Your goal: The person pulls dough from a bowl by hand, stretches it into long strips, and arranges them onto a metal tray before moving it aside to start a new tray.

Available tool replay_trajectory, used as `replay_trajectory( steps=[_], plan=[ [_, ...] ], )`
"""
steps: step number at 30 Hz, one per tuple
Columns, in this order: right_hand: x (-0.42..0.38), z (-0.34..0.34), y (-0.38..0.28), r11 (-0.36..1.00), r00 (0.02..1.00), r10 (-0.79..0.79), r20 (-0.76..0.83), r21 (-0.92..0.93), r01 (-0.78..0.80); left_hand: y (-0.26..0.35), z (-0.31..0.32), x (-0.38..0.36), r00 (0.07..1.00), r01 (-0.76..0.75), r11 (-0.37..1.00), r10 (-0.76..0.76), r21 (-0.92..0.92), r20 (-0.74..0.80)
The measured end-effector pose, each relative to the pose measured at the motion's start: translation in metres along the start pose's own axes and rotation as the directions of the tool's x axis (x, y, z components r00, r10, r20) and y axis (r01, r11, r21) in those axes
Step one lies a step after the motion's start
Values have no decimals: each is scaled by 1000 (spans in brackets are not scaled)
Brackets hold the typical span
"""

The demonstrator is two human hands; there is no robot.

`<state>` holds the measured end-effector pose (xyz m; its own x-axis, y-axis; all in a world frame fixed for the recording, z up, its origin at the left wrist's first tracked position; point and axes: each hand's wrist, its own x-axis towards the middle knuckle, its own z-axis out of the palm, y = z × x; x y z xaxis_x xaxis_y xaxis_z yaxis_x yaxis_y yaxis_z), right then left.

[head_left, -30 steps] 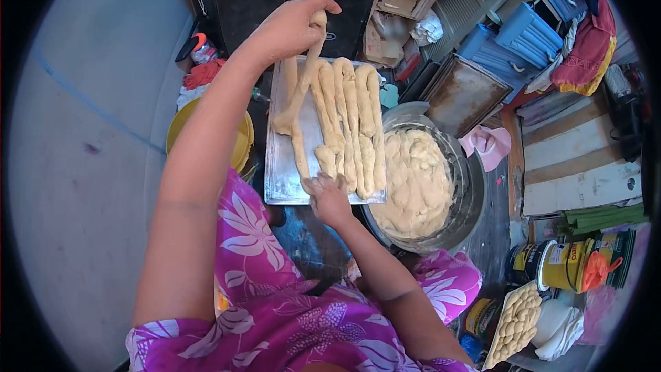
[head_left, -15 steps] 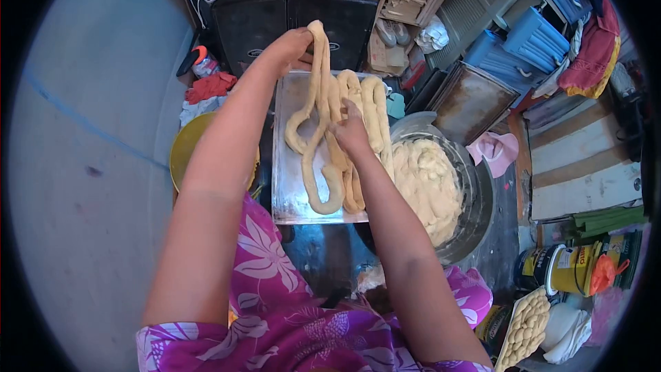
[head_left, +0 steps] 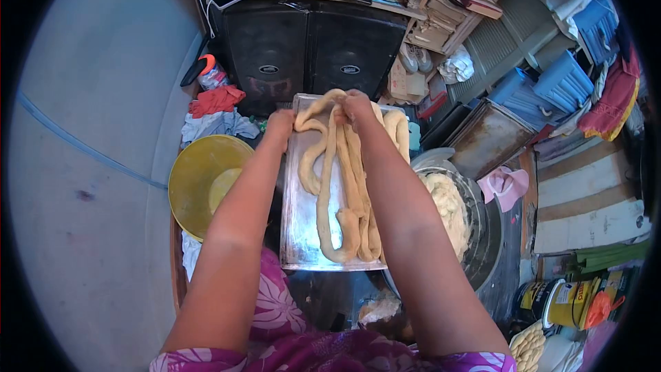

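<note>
A metal baking tray (head_left: 297, 234) lies in front of me with several long ropes of pale dough on it. The newest dough rope (head_left: 322, 186) is folded into a long loop along the tray's left half. My right hand (head_left: 357, 106) pinches the far ends of this rope at the tray's far edge. My left hand (head_left: 280, 126) rests at the tray's far left edge, touching the rope's left end. More dough ropes (head_left: 396, 131) lie on the tray's right side, partly hidden by my right forearm.
A large metal bowl of dough (head_left: 451, 210) stands right of the tray. A yellow basin (head_left: 200, 179) sits left of it. Two black speakers (head_left: 310, 48) stand beyond. Rusty trays (head_left: 485, 138), tins (head_left: 564, 300) and clutter fill the right side.
Both hands have lowered the lifted rope onto the tray. My right hand moved from the tray's middle to its far edge; my left hand came down to the far left edge.
</note>
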<state>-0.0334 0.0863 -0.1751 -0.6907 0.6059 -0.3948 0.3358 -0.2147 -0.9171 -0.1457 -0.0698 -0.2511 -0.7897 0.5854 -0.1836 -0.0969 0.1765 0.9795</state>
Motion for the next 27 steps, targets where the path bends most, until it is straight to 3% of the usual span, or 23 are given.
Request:
replay_trajectory(
  steps=[1,2,3,4,5,6,7,9,10,12,13,17,19,20,22,23,25,26,27],
  plan=[
    [10,4,6,998,997,11,-72,70,-5,-27,0,0,987,-37,998,27,-56,-158],
    [15,8,7,997,998,9,-67,73,-4,-20,2,-11,986,-38,998,29,-52,-163],
    [18,12,10,991,995,-34,-89,125,45,-1,7,-33,989,-45,947,88,319,-121],
    [19,17,17,981,991,-68,-113,176,87,19,14,-60,991,-53,761,118,646,-58],
    [20,22,22,966,985,-103,-138,223,132,42,25,-94,988,-104,546,150,832,25],
    [25,25,25,988,980,-136,-144,59,146,55,34,-120,981,-157,286,153,945,117],
    [27,28,29,989,983,-122,-137,63,131,47,38,-128,984,-149,283,139,947,113],
    [32,31,33,861,918,-380,-116,-407,305,40,41,-139,931,-94,451,-276,888,239],
    [35,35,34,873,920,-379,-104,-368,318,43,39,-146,931,-96,445,-276,890,238],
    [32,36,35,865,919,-381,-98,-390,317,54,31,-166,734,-291,321,-529,901,426],
    [29,37,33,853,919,-383,-91,-417,314,60,26,-176,734,-291,317,-531,903,423],
    [9,42,32,862,927,-363,-98,-413,294,61,22,-188,728,-300,520,-416,799,544],
    [-13,52,43,384,702,-703,111,-772,506,51,28,-182,732,-298,581,-371,758,572],
    [-23,52,49,380,704,-702,109,-779,500,40,31,-179,760,-160,685,-374,710,531],
    [-32,52,64,20,721,-495,485,-823,568,35,37,-182,796,60,825,-379,562,472],
    [-26,49,69,21,723,-494,483,-824,566,32,41,-186,794,60,825,-380,561,474],
    [-17,40,72,-144,622,-627,469,-854,499,27,46,-190,858,-158,740,-224,653,461],
    [-14,34,75,-139,626,-628,463,-858,495,26,47,-188,855,-161,739,-227,655,466],
    [-29,31,58,52,643,-648,408,-819,571,27,49,-185,889,-99,747,-231,658,396]
  ],
)
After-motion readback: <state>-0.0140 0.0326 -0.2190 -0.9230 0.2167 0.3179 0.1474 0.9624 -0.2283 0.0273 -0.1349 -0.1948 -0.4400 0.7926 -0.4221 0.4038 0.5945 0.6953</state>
